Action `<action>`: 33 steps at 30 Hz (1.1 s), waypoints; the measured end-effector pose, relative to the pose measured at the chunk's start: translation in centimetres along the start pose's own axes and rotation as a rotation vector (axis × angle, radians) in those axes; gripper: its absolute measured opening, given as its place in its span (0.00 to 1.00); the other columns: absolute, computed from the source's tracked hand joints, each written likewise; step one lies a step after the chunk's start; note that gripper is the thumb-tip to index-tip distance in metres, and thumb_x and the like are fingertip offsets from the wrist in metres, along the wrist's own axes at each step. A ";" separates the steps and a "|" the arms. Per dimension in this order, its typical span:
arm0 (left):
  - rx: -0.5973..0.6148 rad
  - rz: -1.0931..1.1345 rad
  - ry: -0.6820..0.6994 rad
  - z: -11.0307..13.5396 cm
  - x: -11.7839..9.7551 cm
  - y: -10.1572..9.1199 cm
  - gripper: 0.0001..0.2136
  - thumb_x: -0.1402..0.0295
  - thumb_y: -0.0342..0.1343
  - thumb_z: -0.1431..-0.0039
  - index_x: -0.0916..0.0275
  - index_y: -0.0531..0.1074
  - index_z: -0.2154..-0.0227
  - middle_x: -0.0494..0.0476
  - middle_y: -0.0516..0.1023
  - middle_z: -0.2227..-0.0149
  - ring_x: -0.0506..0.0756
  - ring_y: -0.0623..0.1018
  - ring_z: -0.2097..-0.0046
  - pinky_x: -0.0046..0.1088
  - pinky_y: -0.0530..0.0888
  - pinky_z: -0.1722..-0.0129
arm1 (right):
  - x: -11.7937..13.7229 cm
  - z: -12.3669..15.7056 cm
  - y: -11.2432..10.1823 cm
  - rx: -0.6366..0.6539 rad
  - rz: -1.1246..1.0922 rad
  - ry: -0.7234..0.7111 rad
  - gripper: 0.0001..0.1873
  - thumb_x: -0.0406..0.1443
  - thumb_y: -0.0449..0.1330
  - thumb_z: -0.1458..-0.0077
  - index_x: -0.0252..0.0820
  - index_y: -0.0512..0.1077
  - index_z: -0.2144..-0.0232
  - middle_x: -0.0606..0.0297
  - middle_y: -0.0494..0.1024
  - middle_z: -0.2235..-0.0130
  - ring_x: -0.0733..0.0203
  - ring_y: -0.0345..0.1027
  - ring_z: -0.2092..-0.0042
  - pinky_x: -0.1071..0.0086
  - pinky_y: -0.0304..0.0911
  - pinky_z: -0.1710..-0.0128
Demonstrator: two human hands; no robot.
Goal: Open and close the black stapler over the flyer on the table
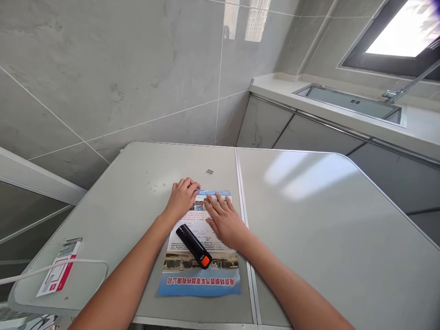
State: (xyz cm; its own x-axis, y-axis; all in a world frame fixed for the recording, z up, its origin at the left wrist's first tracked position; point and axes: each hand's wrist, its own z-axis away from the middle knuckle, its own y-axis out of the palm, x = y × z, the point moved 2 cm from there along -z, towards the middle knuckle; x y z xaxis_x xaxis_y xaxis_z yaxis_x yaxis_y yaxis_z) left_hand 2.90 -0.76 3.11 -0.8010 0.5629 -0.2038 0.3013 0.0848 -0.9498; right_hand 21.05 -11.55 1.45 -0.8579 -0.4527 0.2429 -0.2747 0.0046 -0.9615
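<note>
A printed leaflet (202, 288) lies on the table, its large lettering upside down from where I look. My left hand (182, 198) is at its far left corner, fingers curled together and closed over the edge; the fingertips are partly hidden. Flat on the upper right part of the sheet rests my right hand (225, 221), open with fingers a little spread. Between my forearms a black stapler (193, 245) with an orange end lies slantwise on the leaflet, touched by neither hand. Beyond the sheet are short strips of staples (210, 171).
Tiny loose staples (156, 186) are scattered left of my left hand. A red and white card pack (59, 270) lies at the table's left, with a white cable (82, 261) across it. A metal strip (243, 208) divides the tabletop. A sink (350, 103) is set in the counter at right.
</note>
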 end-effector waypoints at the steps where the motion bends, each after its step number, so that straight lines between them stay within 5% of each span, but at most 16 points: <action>1: -0.001 -0.010 0.003 0.0 -0.1 -0.1 0.08 0.71 0.51 0.29 0.57 0.75 0.54 0.59 0.77 0.52 0.61 0.74 0.51 0.42 0.66 0.51 | 0.0 0.0 0.1 -0.005 0.000 0.000 0.30 0.43 0.45 0.25 0.39 0.56 0.27 0.56 0.51 0.24 0.41 0.39 0.23 0.39 0.43 0.27; 8: 0.026 0.007 0.057 0.1 -0.7 0.0 0.11 0.71 0.47 0.27 0.58 0.74 0.51 0.61 0.78 0.51 0.61 0.74 0.50 0.43 0.67 0.50 | 0.0 -0.2 -0.3 -0.123 -0.121 0.033 0.28 0.42 0.49 0.27 0.45 0.60 0.29 0.54 0.59 0.27 0.43 0.44 0.25 0.40 0.45 0.28; 12: 0.045 0.017 0.046 0.1 -1.0 0.1 0.12 0.71 0.47 0.27 0.57 0.74 0.50 0.62 0.77 0.51 0.62 0.73 0.50 0.42 0.67 0.50 | -3.1 0.2 -2.1 -0.578 -0.349 0.444 0.20 0.36 0.49 0.31 0.41 0.70 0.40 0.49 0.73 0.41 0.47 0.63 0.37 0.48 0.60 0.36; 14: 0.051 0.022 0.046 0.1 -1.1 0.1 0.12 0.70 0.47 0.27 0.57 0.74 0.50 0.62 0.77 0.51 0.62 0.73 0.50 0.43 0.67 0.50 | -5.3 0.6 -2.5 -0.706 -0.406 0.621 0.15 0.34 0.49 0.35 0.41 0.72 0.50 0.52 0.75 0.50 0.49 0.68 0.47 0.53 0.66 0.45; 19: 0.053 0.049 0.066 0.2 -1.4 0.1 0.13 0.70 0.46 0.26 0.58 0.74 0.48 0.62 0.76 0.51 0.62 0.73 0.49 0.43 0.67 0.50 | -7.8 0.4 -1.7 -0.480 -0.374 0.654 0.08 0.32 0.54 0.42 0.44 0.73 0.64 0.59 0.72 0.61 0.50 0.65 0.56 0.55 0.64 0.51; 27: 0.025 0.036 0.044 0.1 -1.1 0.9 0.12 0.70 0.42 0.26 0.59 0.72 0.55 0.63 0.74 0.54 0.63 0.71 0.53 0.41 0.67 0.54 | -6.6 0.1 -1.5 -0.445 -0.280 0.568 0.17 0.46 0.53 0.31 0.43 0.70 0.48 0.53 0.71 0.47 0.46 0.62 0.45 0.52 0.60 0.44; 33: 0.007 0.128 -0.035 0.3 -0.5 0.8 0.12 0.74 0.40 0.27 0.59 0.69 0.55 0.62 0.75 0.53 0.63 0.72 0.52 0.41 0.67 0.53 | -3.6 0.7 -2.1 -0.176 -0.292 0.433 0.19 0.47 0.48 0.27 0.45 0.69 0.66 0.63 0.76 0.63 0.53 0.67 0.58 0.60 0.59 0.54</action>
State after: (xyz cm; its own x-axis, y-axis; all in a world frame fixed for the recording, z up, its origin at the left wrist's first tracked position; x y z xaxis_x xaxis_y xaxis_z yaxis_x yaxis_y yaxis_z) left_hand 3.34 -1.18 2.38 -0.7739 0.5397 -0.3314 0.3987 0.0086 -0.9171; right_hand 25.06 -10.58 2.49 -0.8253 -0.0496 0.5624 -0.5644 0.0997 -0.8194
